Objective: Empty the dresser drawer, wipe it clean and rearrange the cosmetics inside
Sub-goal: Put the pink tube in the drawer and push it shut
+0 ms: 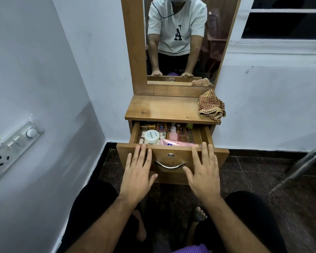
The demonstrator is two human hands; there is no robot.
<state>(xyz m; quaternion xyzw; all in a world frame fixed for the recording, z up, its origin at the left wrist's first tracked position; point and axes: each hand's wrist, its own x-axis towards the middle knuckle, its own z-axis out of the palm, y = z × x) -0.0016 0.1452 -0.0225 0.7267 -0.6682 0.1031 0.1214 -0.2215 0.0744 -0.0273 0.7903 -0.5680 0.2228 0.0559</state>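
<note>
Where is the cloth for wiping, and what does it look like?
Look at the wooden dresser under the mirror. On its top, at the right back corner, lies a crumpled cloth. It is checked red and cream, the only soft thing up there.

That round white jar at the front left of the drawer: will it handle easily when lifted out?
The white jar looks rigid and squat, so probably easy to grip. It lies tilted among packed cosmetics, so it may roll once freed. Its smooth lid could be slippery.
</note>
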